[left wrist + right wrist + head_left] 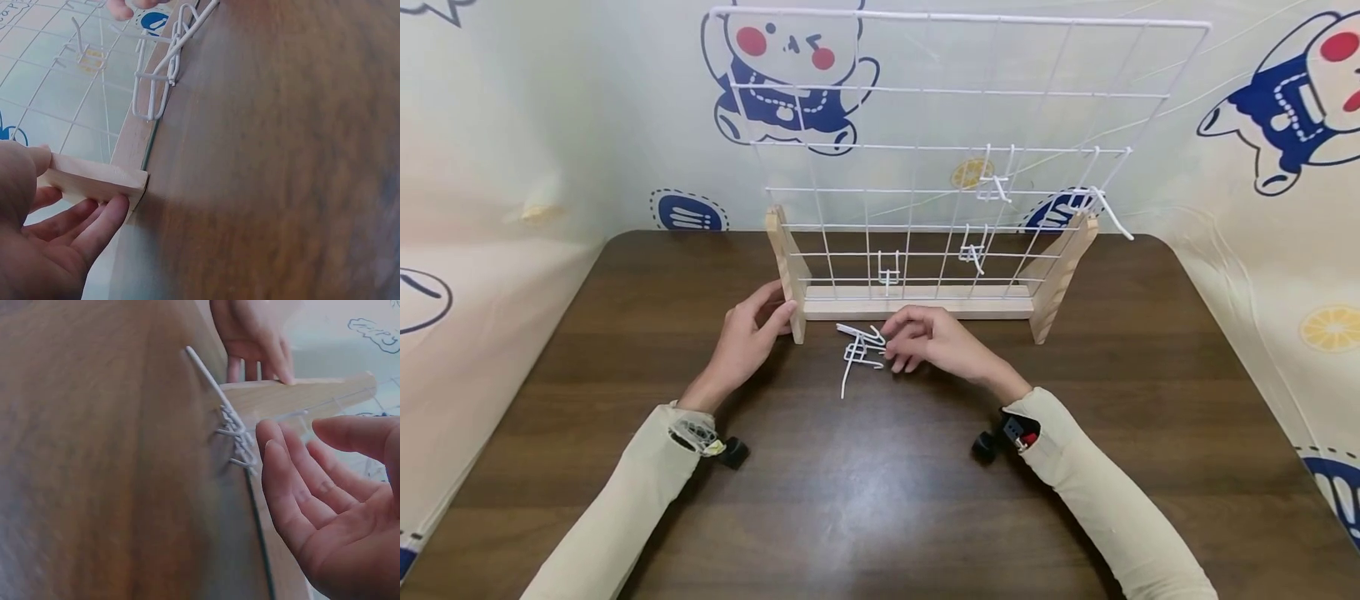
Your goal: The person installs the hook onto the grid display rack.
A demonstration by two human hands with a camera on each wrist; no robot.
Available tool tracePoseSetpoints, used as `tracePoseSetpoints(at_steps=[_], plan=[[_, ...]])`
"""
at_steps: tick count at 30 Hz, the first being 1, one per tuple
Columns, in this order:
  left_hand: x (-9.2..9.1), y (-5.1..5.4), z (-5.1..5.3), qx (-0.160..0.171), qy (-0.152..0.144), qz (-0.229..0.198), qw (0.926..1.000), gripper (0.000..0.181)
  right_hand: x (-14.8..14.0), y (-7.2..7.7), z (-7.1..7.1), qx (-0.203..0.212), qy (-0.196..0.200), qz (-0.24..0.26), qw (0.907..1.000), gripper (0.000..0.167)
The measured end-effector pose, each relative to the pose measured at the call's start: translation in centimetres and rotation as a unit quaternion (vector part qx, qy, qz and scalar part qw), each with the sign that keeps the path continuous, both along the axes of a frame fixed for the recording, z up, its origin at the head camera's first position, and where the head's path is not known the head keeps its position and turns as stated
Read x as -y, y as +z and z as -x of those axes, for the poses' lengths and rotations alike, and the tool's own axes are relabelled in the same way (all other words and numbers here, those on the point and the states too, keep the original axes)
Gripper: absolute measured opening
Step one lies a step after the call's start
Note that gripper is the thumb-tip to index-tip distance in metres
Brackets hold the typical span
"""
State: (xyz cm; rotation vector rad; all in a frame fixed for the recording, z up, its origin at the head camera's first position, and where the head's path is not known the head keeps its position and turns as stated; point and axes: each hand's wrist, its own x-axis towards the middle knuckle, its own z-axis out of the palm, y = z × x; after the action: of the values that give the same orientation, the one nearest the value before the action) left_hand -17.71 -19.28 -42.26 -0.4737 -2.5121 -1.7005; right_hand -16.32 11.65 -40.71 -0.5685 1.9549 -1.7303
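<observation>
A white wire grid stands upright in a wooden stand. At the stand's left end, my left hand grips the wooden side piece, thumb on one face and fingers on the other. A small heap of white wire hooks lies on the table before the stand, also in the right wrist view as tangled hooks. My right hand is just right of the heap, fingers loosely bent and holding nothing; whether a fingertip touches a hook, I cannot tell.
Several white hooks hang on the grid: one low in the middle, one to its right, one higher and one near the right edge. Beneath is a brown wooden table, with a patterned cloth behind and beside it.
</observation>
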Motion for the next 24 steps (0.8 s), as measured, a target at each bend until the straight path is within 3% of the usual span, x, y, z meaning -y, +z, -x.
tracePoseSetpoints(at_steps=[6, 11, 20, 24], plan=[[-0.1, -0.1, 0.3, -0.004, 0.000, 0.011, 0.9999, 0.046, 0.5, -1.3, -0.1, 0.044, 0.000, 0.009, 0.9990, 0.038], [-0.3, -0.3, 0.5, -0.002, -0.003, 0.016, 0.9999, 0.046, 0.9, -2.3, -0.4, 0.040, -0.012, -0.014, 0.9990, 0.046], [0.2, -0.5, 0.4, 0.004, 0.001, -0.002, 1.0000, 0.045, 1.5, -2.7, -0.2, 0.025, -0.024, -0.041, 0.9985, 0.016], [0.1, -0.3, 0.3, 0.009, 0.001, 0.000, 1.0000, 0.045, 1.8, -2.5, -0.4, 0.010, -0.039, -0.056, 0.9976, 0.018]])
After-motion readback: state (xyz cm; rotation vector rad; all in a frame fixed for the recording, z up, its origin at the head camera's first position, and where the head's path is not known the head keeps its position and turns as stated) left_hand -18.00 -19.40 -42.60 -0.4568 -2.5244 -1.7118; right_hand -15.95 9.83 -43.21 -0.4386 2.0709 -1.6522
